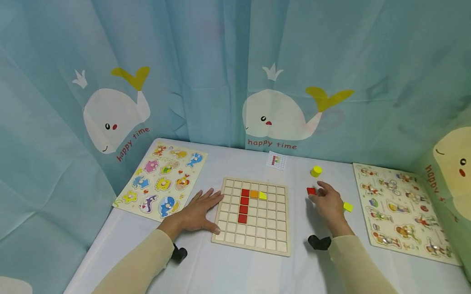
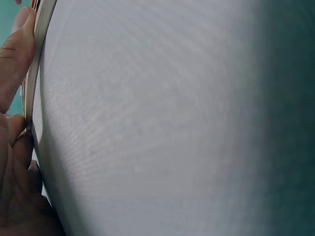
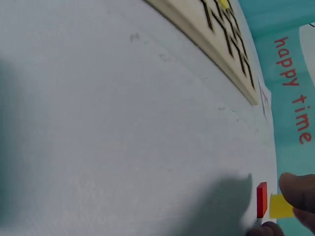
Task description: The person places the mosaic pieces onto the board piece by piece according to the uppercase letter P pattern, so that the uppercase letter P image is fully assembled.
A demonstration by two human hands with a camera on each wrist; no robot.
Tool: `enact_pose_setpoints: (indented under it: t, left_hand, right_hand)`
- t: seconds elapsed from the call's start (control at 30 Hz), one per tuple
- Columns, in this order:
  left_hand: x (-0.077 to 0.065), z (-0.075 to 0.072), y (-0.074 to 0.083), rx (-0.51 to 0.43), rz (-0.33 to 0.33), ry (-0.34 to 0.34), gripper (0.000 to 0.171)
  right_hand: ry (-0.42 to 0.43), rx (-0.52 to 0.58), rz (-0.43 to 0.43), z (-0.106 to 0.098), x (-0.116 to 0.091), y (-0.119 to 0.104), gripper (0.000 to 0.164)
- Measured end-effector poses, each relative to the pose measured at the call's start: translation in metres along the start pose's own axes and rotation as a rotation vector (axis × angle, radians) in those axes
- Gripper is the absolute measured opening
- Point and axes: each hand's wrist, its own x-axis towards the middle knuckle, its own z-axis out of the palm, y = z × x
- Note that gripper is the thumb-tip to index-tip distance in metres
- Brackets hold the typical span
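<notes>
My left hand [image 1: 198, 211] lies spread against the left edge of the wooden grid board [image 1: 252, 238], thumb at its lower corner; the left wrist view shows fingers along the rim [image 2: 32, 83]. On the board, several red tiles [image 1: 244, 209] form a column, with an orange tile [image 1: 254, 194] and a yellow tile [image 1: 262, 195] beside the top one. To the board's right, my right hand [image 1: 329, 207] reaches over the table, thumb and fingers apart beside a loose red tile [image 1: 311, 191]. In the right wrist view the red tile [image 3: 262, 200] shows below the thumb.
A yellow cylinder [image 1: 316, 171] stands behind the red tile. A yellow piece [image 1: 348, 207] lies right of my right hand. A pattern card [image 1: 276, 161] lies behind the board. Knobbed picture puzzles flank it: sea animals [image 1: 157, 182] left, figures [image 1: 405, 213] right. A curtain [image 1: 208, 72] hangs behind.
</notes>
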Motion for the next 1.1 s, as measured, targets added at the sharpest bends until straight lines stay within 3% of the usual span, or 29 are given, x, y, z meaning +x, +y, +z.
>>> enact_pose_setpoints:
  t: [0.33, 0.63, 0.87, 1.1]
  left_hand:
    - [0.003, 0.002, -0.001, 0.011, 0.01, 0.003, 0.115]
    - [0.003, 0.001, -0.002, 0.016, 0.014, 0.003, 0.115]
    - [0.002, 0.001, -0.003, 0.01, 0.015, 0.004, 0.116]
    - [0.001, 0.0, -0.002, 0.01, 0.015, 0.002, 0.115]
  right_hand:
    - [0.018, -0.083, 0.02, 0.008, 0.002, 0.0, 0.055]
    - [0.048, -0.185, -0.033, 0.014, 0.01, 0.004, 0.046]
    - [0.022, -0.174, 0.004, 0.019, 0.009, 0.003, 0.039]
    - [0.044, -0.172, -0.018, 0.019, 0.007, 0.003, 0.038]
